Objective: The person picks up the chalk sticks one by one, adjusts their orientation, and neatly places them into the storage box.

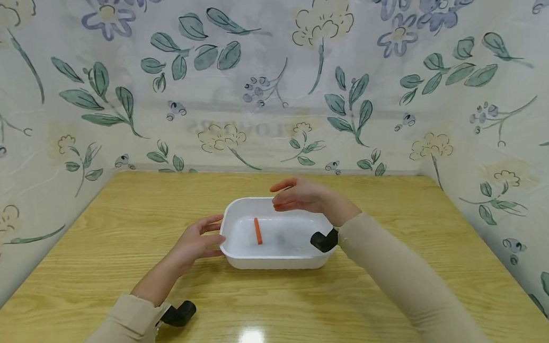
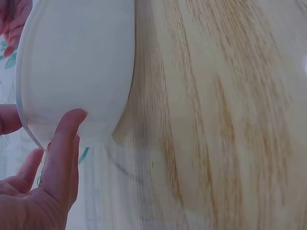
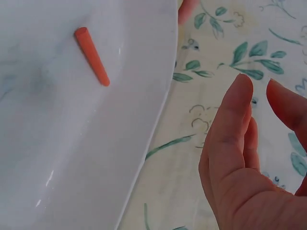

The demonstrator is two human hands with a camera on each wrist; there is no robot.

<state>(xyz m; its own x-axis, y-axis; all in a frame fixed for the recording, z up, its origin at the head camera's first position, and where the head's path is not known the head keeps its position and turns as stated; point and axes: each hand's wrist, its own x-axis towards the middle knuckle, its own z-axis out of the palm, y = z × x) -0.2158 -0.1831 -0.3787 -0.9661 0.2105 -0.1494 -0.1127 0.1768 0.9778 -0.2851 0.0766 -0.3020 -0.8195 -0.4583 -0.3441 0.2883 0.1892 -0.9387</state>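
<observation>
A white rectangular basin (image 1: 276, 263) with rounded corners sits on the wooden table. My left hand (image 1: 198, 243) holds its left end by the rim. In the left wrist view, some of that hand's fingers (image 2: 64, 139) lie against the basin's outer wall. My right hand (image 1: 302, 194) hovers over the far right side of the basin, holding nothing. Its fingers are gently bent and its thumb is spread apart, as the right wrist view shows. Inside the basin, left of centre, lies a short, slim orange stick (image 3: 93, 57), which neither hand touches.
The wood-grained table (image 1: 130, 224) extends around the basin. Floral sheeting (image 1: 266, 50) rises behind the table and on both sides. A black wrist-camera mount (image 1: 324, 241) partly hides the basin's right end; another (image 1: 179, 313) is at the left cuff.
</observation>
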